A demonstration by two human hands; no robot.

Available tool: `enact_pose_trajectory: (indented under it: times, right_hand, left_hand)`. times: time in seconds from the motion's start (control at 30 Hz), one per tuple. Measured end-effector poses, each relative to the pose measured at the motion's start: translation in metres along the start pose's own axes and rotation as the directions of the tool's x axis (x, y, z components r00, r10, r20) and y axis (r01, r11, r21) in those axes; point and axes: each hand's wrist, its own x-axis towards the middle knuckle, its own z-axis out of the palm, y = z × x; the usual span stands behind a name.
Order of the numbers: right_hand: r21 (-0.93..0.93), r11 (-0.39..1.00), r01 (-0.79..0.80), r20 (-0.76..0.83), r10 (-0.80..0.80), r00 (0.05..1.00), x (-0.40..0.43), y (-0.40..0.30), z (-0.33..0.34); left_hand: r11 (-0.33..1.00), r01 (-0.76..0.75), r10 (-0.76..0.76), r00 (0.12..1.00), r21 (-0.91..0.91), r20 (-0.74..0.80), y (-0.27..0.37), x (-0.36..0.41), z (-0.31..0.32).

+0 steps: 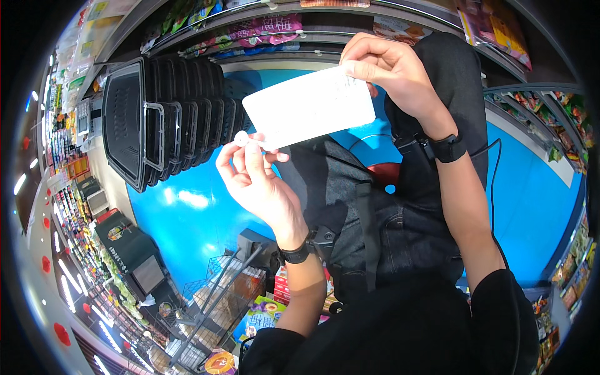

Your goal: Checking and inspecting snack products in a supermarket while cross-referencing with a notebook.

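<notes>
A white rectangular card (309, 108) hangs tilted in front of my knees. It is overexposed, with only faint barcode-like lines near its upper right corner. My right hand (386, 72) pinches that corner between thumb and fingers. At the card's lower left corner, my left hand (258, 173) grips a small white plastic clip (242, 138) with a round head. The clip meets the card there; whether it is fastened to it I cannot tell. Both wrists wear black straps, and a small camera-like device (324, 236) sits at the left one.
Stacked black plastic shopping baskets (157, 117) stand to the left on a glossy blue floor (187, 215). Shelves with bagged snacks (262, 30) run along the front. A wire rack cart (220, 290) stands at lower left, near packaged goods (262, 314). A black cable (494, 187) hangs by my right arm.
</notes>
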Motion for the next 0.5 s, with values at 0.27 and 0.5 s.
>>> enact_pose_trajectory:
  times: [0.27,0.5]
  right_hand:
    - [0.05,0.999,-0.014,0.079,0.01,0.997,0.001,0.001,0.003]
    - [0.006,0.998,-0.07,0.105,0.069,0.992,0.002,0.001,0.002]
  left_hand:
    - [1.0,-0.003,0.002,1.0,-0.016,-0.016,0.0,0.0,-0.001]
    - [1.0,0.016,-0.016,1.0,-0.018,0.008,-0.004,0.0,-0.011]
